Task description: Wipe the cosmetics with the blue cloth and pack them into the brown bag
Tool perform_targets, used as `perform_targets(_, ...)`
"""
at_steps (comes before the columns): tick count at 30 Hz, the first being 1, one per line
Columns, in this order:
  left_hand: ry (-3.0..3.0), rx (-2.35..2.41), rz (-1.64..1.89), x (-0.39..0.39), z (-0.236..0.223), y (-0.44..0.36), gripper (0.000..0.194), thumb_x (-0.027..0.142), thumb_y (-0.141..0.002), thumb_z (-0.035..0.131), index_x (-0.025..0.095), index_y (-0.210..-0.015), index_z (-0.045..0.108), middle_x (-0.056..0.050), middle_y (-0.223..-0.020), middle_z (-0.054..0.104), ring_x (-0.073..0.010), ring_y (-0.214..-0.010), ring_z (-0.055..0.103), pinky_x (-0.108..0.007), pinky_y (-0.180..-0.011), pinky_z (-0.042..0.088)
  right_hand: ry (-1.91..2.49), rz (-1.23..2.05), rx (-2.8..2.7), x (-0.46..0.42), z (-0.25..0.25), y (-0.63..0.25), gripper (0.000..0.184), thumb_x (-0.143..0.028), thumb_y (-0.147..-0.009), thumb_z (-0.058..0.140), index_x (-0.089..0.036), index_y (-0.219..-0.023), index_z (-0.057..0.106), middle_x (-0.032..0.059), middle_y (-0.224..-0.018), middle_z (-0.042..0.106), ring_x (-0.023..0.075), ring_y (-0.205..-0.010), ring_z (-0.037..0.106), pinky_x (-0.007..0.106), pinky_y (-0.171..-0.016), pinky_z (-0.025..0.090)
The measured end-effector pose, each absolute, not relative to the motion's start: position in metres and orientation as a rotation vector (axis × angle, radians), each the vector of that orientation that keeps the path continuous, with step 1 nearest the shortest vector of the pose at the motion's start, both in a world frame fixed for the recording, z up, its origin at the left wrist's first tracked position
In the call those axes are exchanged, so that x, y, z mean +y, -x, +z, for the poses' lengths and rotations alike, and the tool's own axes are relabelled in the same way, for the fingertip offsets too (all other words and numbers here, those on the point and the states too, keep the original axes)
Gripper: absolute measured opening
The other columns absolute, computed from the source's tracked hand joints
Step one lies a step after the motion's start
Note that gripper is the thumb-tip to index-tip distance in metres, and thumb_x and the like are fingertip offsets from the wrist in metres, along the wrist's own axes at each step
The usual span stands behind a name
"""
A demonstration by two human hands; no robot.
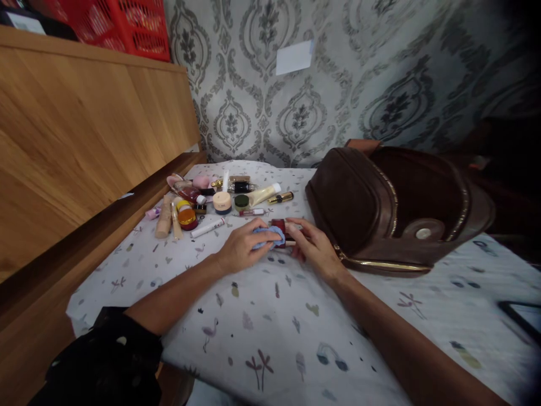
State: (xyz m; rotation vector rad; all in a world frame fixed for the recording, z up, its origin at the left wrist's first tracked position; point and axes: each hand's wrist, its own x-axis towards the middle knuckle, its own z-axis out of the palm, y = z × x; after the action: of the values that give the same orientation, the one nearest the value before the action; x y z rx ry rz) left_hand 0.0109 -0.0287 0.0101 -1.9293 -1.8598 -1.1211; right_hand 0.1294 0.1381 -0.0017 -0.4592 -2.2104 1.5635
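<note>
Over the middle of the table, my left hand [243, 246] is closed on a blue cloth [269, 235], pressing it against a small dark red item [278, 226]. The fingers of my right hand [310, 242] grip the other side of that red item; its kind is partly hidden by fingers and cloth. Just beyond my hands lies a slim tube with a dark red part [252, 212]. A white stick-shaped tube [207, 228] rests left of my left hand. A brown zippered bag [350, 208] stands open close to my right hand.
Several cosmetics lie in a group at the back left, among them a cream jar [222, 203], a pale squeeze tube [265, 194] and an amber-lidded jar [187, 219]. A wooden cabinet [93, 124] borders the left side. A dark-edged device [522, 318] lies far right.
</note>
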Motion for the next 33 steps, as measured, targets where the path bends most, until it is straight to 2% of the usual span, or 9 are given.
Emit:
perform_targets(4,1.953,-1.842,-0.934,-0.03,0.009,-0.014,0.025,0.026,-0.097,0.05,0.019,-0.107,0.072,-0.009,-0.102,0.06,-0.016,-0.086,0.061,-0.027,-0.074,0.053,0.513,1.554,-2.213,0.14,-0.002,-0.128,0.056,-0.068,-0.085,0.046,-0.018,-0.107,0.062,-0.0037,-0.046,0.052,0.0157,-0.039,0.049,0.026,-0.039,0.038)
perform_targets(10,1.971,-1.825,-0.787,-0.031,0.009,-0.016,0.024,0.021,-0.096,0.049,0.023,-0.103,0.072,-0.008,-0.105,0.06,-0.0155,-0.087,0.061,-0.026,-0.072,0.053,0.595,1.681,-2.106,0.138,-0.001,-0.127,0.052,-0.069,-0.084,0.044,-0.02,-0.094,0.06,-0.0029,-0.046,0.05,0.0149,-0.039,0.049,0.024,-0.037,0.034)
perform_targets(16,2.039,-1.678,-1.051,-0.028,0.012,-0.018,0.019,0.013,-0.092,0.052,0.018,-0.097,0.07,-0.009,-0.105,0.06,-0.0167,-0.093,0.061,-0.028,-0.08,0.053,0.605,1.985,-1.87,0.135,0.007,-0.126,0.046,-0.067,-0.078,0.052,-0.021,-0.079,0.054,-0.0029,-0.051,0.049,0.0116,-0.04,0.044,0.022,-0.036,0.029)
perform_targets(19,2.044,-1.677,-1.206,-0.027,0.013,-0.02,0.017,0.014,-0.092,0.053,0.017,-0.1,0.068,-0.01,-0.104,0.061,-0.0176,-0.095,0.061,-0.03,-0.085,0.053,0.619,2.065,-1.816,0.132,0.014,-0.128,0.045,-0.066,-0.073,0.057,-0.021,-0.074,0.049,-0.0044,-0.049,0.046,0.0108,-0.039,0.041,0.021,-0.035,0.024)
perform_targets(28,1.932,-1.725,-1.41,-0.025,0.015,-0.025,0.015,0.02,-0.094,0.055,0.019,-0.106,0.063,-0.007,-0.098,0.061,-0.0165,-0.091,0.06,-0.029,-0.083,0.051,0.551,2.169,-1.791,0.133,0.015,-0.131,0.039,-0.058,-0.077,0.057,-0.019,-0.08,0.055,-0.0037,-0.05,0.051,0.0097,-0.039,0.043,0.02,-0.036,0.025)
perform_targets(33,1.756,-1.87,-1.445,-0.024,0.011,-0.019,0.012,0.022,-0.093,0.054,0.018,-0.104,0.059,-0.006,-0.096,0.061,-0.0173,-0.091,0.059,-0.03,-0.083,0.049,0.402,2.199,-1.808,0.134,0.014,-0.133,0.046,-0.057,-0.075,0.065,-0.015,-0.095,0.063,-0.0011,-0.056,0.06,0.0114,-0.042,0.052,0.021,-0.037,0.032)
